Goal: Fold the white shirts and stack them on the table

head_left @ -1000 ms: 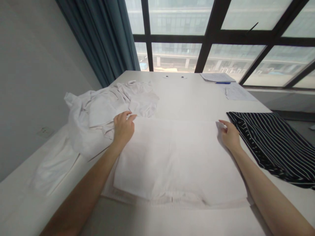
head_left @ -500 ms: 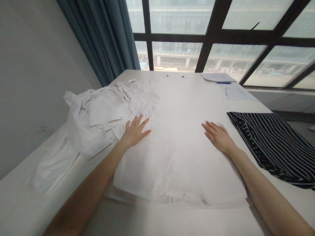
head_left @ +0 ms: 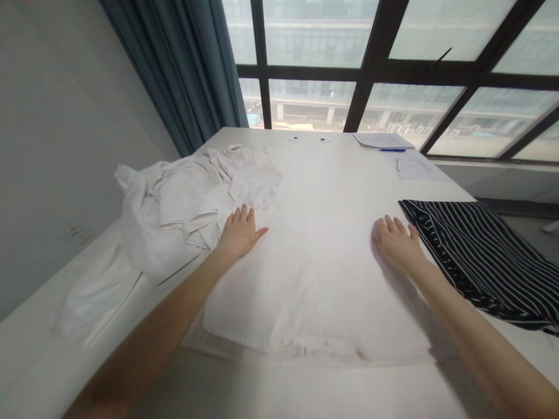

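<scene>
A white piece of clothing (head_left: 323,285) lies spread flat in front of me, folded into a rough rectangle, with a small dark mark near its closest edge. My left hand (head_left: 239,231) rests palm down on its far left corner, thumb held out from the fingers. Over the far right edge is my right hand (head_left: 395,241), fingers loosely bent and apart, with a shadow falling beneath it. Neither hand grips anything that I can see. Whether the right palm touches the cloth cannot be made out.
To the left a rumpled heap of white clothes (head_left: 183,198) reaches close to my left hand. A black-and-white striped garment (head_left: 489,256) lies at the right. Papers (head_left: 384,140) and a blue pen (head_left: 392,150) sit at the table's (head_left: 323,180) far right, before a window.
My right hand has shifted slightly right, from lying flat with fingers pointing left to a more raised pose with fingers pointing away. My left fingers have drawn closer together.
</scene>
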### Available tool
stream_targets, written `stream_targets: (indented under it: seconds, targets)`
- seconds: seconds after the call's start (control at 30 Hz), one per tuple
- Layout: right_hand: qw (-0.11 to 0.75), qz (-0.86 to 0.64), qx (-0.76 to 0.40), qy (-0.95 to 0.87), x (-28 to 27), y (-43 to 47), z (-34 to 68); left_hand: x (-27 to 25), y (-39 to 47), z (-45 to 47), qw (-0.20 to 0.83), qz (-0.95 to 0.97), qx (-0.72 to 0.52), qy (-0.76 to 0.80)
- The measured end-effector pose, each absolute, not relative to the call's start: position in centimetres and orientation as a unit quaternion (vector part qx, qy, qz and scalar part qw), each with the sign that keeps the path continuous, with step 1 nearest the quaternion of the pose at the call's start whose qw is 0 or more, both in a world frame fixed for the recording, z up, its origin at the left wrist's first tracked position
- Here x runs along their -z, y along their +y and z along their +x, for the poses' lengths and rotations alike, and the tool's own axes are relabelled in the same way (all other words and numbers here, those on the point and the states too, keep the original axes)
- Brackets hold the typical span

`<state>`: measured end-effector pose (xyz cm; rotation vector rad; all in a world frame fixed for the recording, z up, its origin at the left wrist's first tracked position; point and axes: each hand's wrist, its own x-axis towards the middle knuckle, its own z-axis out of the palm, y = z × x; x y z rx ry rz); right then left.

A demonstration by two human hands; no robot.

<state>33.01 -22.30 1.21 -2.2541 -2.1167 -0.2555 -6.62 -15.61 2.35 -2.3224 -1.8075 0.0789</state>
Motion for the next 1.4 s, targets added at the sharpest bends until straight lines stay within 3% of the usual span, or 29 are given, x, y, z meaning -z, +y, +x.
stream_targets:
  seconds: [0.23, 0.73, 1.4]
  targets:
    - [0.052, -0.598, 0.009, -0.799, -1.6, -19.5, 23.4, -1.7, -16.7, 0.8, 0.045, -0.887, 0.046, -0.458]
    - [0.047, -0.600, -0.035, -0.798, -1.2, -18.9, 21.5, -0.6, -16.8, 1.6, 0.023, -0.892, 0.038, -0.450]
    - [0.057, -0.660, 0.059, -0.747, 1.2, -20.8, 32.6, -0.7, -17.9, -2.1, 0.015, -0.890, 0.030, -0.454]
